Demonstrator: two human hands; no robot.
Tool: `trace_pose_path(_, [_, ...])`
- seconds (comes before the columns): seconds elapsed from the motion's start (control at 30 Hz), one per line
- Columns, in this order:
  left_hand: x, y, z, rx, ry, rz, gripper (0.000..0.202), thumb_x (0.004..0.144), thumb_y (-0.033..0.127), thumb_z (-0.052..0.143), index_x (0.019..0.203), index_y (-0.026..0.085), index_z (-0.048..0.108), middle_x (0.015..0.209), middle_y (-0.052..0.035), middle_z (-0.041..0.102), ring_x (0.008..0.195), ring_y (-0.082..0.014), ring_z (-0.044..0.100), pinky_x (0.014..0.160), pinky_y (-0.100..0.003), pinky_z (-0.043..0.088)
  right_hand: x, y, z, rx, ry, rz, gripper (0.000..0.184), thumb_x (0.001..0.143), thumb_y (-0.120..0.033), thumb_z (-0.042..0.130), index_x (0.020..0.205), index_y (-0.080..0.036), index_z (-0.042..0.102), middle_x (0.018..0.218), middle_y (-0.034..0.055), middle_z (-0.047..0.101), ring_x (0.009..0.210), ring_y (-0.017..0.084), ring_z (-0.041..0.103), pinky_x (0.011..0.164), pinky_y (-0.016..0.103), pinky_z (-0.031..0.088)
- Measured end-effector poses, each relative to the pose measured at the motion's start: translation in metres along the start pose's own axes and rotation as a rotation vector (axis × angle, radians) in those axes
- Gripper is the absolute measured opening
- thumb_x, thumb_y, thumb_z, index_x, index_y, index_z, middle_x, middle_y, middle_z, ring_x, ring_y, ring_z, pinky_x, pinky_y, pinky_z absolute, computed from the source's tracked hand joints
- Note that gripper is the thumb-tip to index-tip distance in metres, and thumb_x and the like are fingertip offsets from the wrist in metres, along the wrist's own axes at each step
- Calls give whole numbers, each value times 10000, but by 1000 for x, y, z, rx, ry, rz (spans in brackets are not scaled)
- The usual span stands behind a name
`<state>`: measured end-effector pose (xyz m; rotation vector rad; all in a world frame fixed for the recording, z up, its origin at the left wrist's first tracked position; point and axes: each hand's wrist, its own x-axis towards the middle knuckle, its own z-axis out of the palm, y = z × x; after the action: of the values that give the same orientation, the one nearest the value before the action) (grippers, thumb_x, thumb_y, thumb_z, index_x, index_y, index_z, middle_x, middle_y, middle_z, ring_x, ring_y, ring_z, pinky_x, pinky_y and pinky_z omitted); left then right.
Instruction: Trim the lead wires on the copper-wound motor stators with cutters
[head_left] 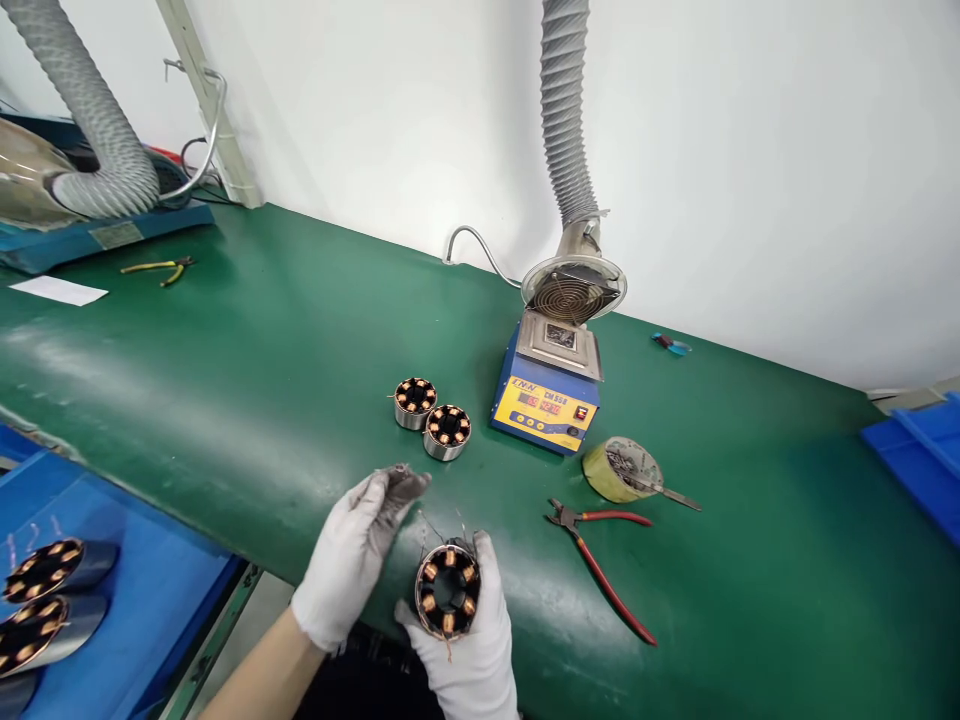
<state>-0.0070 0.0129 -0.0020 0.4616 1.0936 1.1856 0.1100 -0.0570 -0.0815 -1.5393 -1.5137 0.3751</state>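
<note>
Your right hand [476, 645] wraps 1 copper-wound stator [448, 621], wires [431, 526] protruding, over the green bench [300, 320]; your left hand [349, 560] is half-curled, contents unclear. Seemingly partway: 2 stators [447, 450] stand ahead, others in the blue bin [161, 525].

The right hand [476, 650] hides part of the wound core [449, 622]; I can't tell whether the left hand [356, 555] pinches anything.

Bench [285, 330] leaves room leftward; red pliers [599, 577] block rightward.
</note>
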Motion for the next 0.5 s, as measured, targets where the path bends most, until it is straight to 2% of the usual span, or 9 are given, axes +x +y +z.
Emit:
trace_pose_path(0.07, [-2, 5, -5, 191, -39, -43, 436, 560, 435, 749, 888, 168, 645, 846, -50, 687, 890, -212, 605, 812, -284, 451, 4, 2, -5, 29, -31, -40, 830, 646, -534, 649, 1291, -115, 336, 1137, 194, 575, 993, 313, 599, 800, 385, 527])
trace_pose_path(0.13, [-4, 7, -5, 402, -120, -108, 316, 549, 373, 750, 741, 139, 660, 695, -35, 660, 742, -195, 597, 714, -272, 456, 11, 1, -11, 50, -108, -84, 741, 676, -514, 631, 1258, -135, 373, 1089, 165, 603, 935, 283, 628, 768, 357, 540])
trace_pose_path(0.2, [-2, 6, -2, 449, -129, -104, 256, 585, 374, 707, 589, 134, 618, 580, -11, 600, 607, -155, 542, 618, -256, 435, 18, -3, -15, 21, -131, -121, 645, 694, -464, 630, 1213, -149, 413, 1022, 145, 627, 862, 263, 650, 723, 341, 551])
trace_pose_path(0.23, [-1, 6, -1, 415, -91, -73, 266, 599, 386, 689, 572, 136, 605, 566, -4, 584, 580, -140, 518, 595, -249, 424, 19, -5, -16, -3, -123, -134, 613, 697, -448, 630, 1194, -152, 429, 995, 140, 634, 843, 262, 654, 708, 342, 553])
trace_pose_path(0.3, [3, 7, 0, 318, 31, 14, 286, 603, 413, 683, 642, 135, 625, 632, -17, 614, 608, -138, 523, 615, -246, 428, 20, -7, -15, -36, -88, -137, 631, 700, -461, 621, 1206, -140, 424, 983, 151, 637, 842, 276, 652, 704, 359, 553])
trace_pose_path(0.37, [4, 10, -1, 269, 90, 73, 346, 587, 411, 704, 789, 135, 649, 804, -55, 661, 745, -170, 568, 699, -258, 441, 16, -6, -11, -21, -73, -97, 730, 715, -494, 592, 1284, -108, 347, 1009, 171, 634, 857, 284, 650, 709, 366, 551])
trace_pose_path(0.43, [4, 14, -2, 299, 12, 5, 428, 566, 356, 735, 924, 142, 638, 942, -74, 659, 870, -201, 576, 773, -276, 438, 10, -4, -6, 22, -59, -34, 840, 725, -517, 566, 1353, -71, 231, 1023, 185, 633, 852, 284, 653, 701, 361, 553])
trace_pose_path(0.5, [2, 15, 1, 346, -98, -125, 413, 571, 319, 736, 925, 132, 633, 898, -73, 664, 850, -206, 585, 768, -290, 442, 5, -3, -3, 49, -55, 13, 905, 721, -525, 564, 1379, -51, 161, 1011, 184, 641, 836, 283, 658, 696, 361, 554])
